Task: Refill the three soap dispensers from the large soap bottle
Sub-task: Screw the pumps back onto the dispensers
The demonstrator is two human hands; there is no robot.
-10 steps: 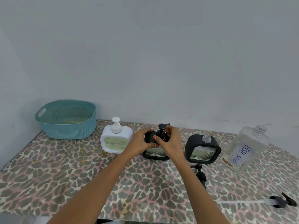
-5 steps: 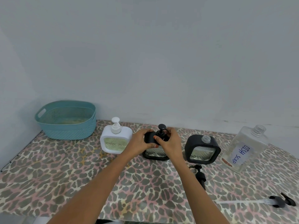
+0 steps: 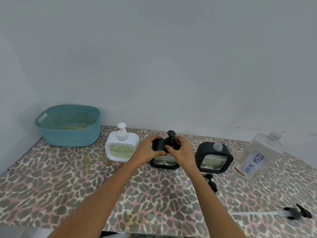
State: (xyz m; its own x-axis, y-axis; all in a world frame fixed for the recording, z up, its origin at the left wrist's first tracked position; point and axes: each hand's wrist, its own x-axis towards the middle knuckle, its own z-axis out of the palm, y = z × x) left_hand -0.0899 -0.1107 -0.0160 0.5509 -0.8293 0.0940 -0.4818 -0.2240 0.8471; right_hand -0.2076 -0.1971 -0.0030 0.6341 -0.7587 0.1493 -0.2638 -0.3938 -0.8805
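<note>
Nearest, a loose black pump [image 3: 211, 183] lies on the table [image 3: 68, 186]. Beyond it the left hand [image 3: 148, 151] grips the middle black dispenser [image 3: 163, 164] by its shoulder and the right hand [image 3: 182, 152] pinches its pump collar [image 3: 169, 145]. It stands between the white dispenser [image 3: 121, 148] and the uncapped black dispenser [image 3: 213, 160]. Probably rigid and soap-slick: hold the frame.

Reading one text only: "DISH SOAP", sitting on a white label [image 3: 254, 162] stuck on the front face of the large soap bottle [image 3: 269, 145], clear plastic, standing at the right end of the tabletop [image 3: 154, 194]. Showing as blue hand-lettered capitals, split over two lines, "DISH" on one, "SOAP" on the other. Running sideways along the bottle's length rather than across it, so appearing rotated in the head view. Also spotting a small reddish-brown mark [image 3: 239, 170] near the bottle's base, left of the label; too small for making out as lettering.
</note>
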